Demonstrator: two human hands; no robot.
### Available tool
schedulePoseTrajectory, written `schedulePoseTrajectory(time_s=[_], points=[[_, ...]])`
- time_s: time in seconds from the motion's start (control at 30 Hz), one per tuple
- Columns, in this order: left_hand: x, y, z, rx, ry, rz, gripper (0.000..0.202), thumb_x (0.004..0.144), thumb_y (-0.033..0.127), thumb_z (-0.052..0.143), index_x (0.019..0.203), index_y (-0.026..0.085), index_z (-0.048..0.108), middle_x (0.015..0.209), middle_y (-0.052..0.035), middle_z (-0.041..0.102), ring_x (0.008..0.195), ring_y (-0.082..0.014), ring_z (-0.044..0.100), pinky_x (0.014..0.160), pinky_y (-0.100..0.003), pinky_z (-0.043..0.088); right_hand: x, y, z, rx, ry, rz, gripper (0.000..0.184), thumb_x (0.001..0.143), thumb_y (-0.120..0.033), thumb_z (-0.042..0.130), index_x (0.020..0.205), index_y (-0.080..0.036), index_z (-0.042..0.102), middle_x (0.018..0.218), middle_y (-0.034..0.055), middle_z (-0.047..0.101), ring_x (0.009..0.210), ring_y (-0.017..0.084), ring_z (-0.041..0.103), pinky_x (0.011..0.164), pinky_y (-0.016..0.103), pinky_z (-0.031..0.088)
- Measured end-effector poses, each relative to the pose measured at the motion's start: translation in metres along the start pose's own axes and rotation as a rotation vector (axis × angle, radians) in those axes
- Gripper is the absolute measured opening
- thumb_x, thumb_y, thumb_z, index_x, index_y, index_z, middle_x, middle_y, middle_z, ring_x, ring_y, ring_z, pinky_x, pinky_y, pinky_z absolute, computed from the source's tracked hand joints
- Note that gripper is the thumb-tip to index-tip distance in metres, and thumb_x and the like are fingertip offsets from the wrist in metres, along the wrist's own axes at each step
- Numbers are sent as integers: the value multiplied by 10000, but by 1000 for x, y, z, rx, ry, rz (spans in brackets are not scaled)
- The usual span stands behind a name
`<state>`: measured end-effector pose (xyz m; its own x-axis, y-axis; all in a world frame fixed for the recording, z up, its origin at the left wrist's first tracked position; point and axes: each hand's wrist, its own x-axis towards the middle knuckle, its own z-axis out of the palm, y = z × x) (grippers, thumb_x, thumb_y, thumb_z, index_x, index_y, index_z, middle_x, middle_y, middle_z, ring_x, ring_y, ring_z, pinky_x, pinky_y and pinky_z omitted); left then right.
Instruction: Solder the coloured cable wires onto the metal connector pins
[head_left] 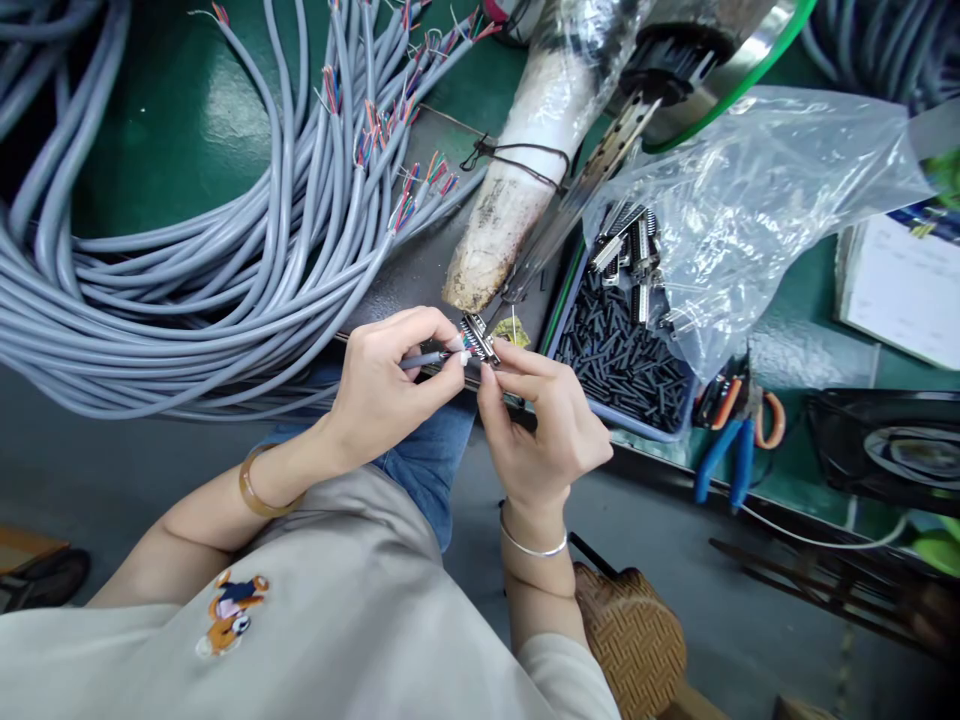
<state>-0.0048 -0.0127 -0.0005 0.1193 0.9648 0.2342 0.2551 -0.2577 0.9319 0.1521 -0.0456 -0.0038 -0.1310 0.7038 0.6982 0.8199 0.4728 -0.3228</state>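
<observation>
**A:** Left hand (386, 385) at the middle of the frame, fingers curled, thumb and fingertips pinched together on the grey cable (424, 360) right by its stripped end!

**B:** And the right hand (544, 415)?

**A:** Just right of centre, a narrow pinch: thumb and index finger at the lower right end of the connector (480, 338), the other fingers bent in towards the palm. Both hands are gripping, neither one spread.

**B:** So where's that connector, and which way does it lie?

**A:** Dead centre, between the two sets of fingertips, just under the blunt lower end of the white wrapped tube (517, 190). Its long axis slants from upper left to lower right, and a row of contacts faces left, towards the cable.

**B:** The cable comes across to meet it!

**A:** Nearly level, that one, rising a touch to the right, its end aimed at the contacts.

**B:** Give us the look of them.

**A:** Connector: small, slim, silvery metal with a dark strip along the contacts. Cable: smooth grey jacket, thin coloured wires (466, 346) fanning out, red among them. They reach the contact side, but whether any is fixed there, I can't tell; the fingertips cover too much.

**B:** And more connectors (634, 250) right of the tube, piled by the clear bag (780, 200)!
</observation>
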Motion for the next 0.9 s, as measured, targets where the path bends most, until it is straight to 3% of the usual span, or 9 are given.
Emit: schedulePoseTrajectory(time_s=[0.43, 0.6, 0.7, 0.8, 0.9], points=[[-10, 1, 0, 26, -39, 41, 68, 806, 103, 666, 820, 167, 647, 806, -2, 723, 636, -82, 593, 489, -176, 387, -8, -4, -6, -28, 21, -21, 183, 851, -82, 758, 891, -196, 621, 966, 53, 812, 855, 136, 788, 776, 212, 625], [-21, -5, 0, 129, -62, 283, 151, 909, 110, 636, 1046, 136, 694, 969, -50, 793, 797, -112, 725, 686, -187, 533, -10, -5, -10, -47, 39, 3, 165, 863, -91, 747, 892, -209, 635, 961, 30, 815, 837, 140, 792, 749, 220, 628], [-28, -9, 1, 118, -68, 377, 164, 969, 126, 581, 1045, 111, 726, 983, -88, 813, 863, -137, 761, 809, -209, 563, -13, -4, -16, -2, 93, 44, 153, 877, -90, 733, 945, -209, 664, 920, 8, 813, 801, 141, 792, 712, 223, 633], [-31, -8, -3, -77, -161, 135, 165, 964, 161, 598, 991, 102, 749, 913, -91, 815, 807, -143, 761, 772, -213, 573, -18, 0, -28, 35, 124, 106, 122, 918, -141, 694, 1017, -213, 686, 918, 4, 803, 669, 123, 761, 606, 225, 614], [-28, -4, -9, -374, -304, -219, 164, 937, 216, 628, 920, 104, 746, 777, -64, 785, 575, -97, 670, 559, -185, 520, -22, 6, -44, -15, 34, 164, 134, 920, -292, 710, 1029, -215, 703, 905, 13, 781, 644, 135, 738, 566, 251, 598]])
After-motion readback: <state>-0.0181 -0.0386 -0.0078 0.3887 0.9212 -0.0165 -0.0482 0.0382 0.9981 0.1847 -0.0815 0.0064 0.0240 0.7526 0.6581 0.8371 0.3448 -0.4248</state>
